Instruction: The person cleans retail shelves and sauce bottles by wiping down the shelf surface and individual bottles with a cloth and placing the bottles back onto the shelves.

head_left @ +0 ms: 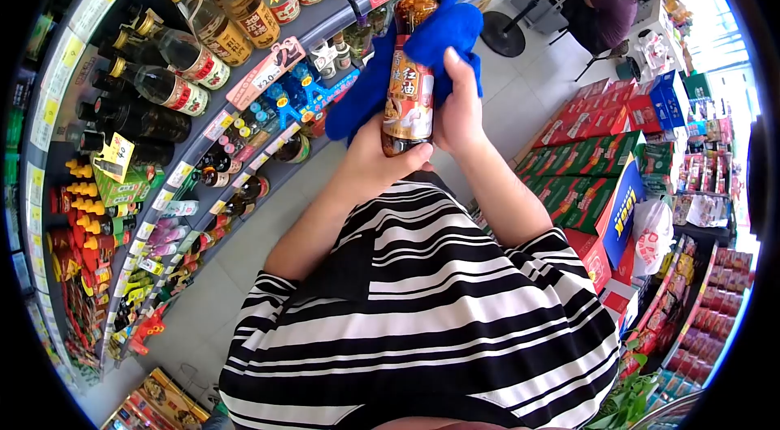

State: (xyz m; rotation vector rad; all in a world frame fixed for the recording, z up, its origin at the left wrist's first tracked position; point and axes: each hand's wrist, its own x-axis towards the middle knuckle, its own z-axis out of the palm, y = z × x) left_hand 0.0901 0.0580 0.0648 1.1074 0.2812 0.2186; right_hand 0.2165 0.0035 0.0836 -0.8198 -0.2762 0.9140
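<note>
A bottle of red chili oil (409, 101) with a gold cap and a brown-and-red label stands nearly upright in front of my chest. My left hand (383, 160) is closed around its lower end, the thumb across the base. On the bottle's other side, my right hand (461, 109) grips a bright blue cloth (445, 36), thumb up, and presses it against the upper part of the bottle. More of the blue cloth (361, 93) hangs behind the bottle on the left. The fingers of both hands are mostly hidden behind the bottle and cloth.
Curved store shelves (305, 32) run along the left, lined with glass bottles (175, 89) and price tags. Stacked red and green cartons (581, 166) stand at the right. Farther back are a floor fan (504, 33) and a seated person (605, 19).
</note>
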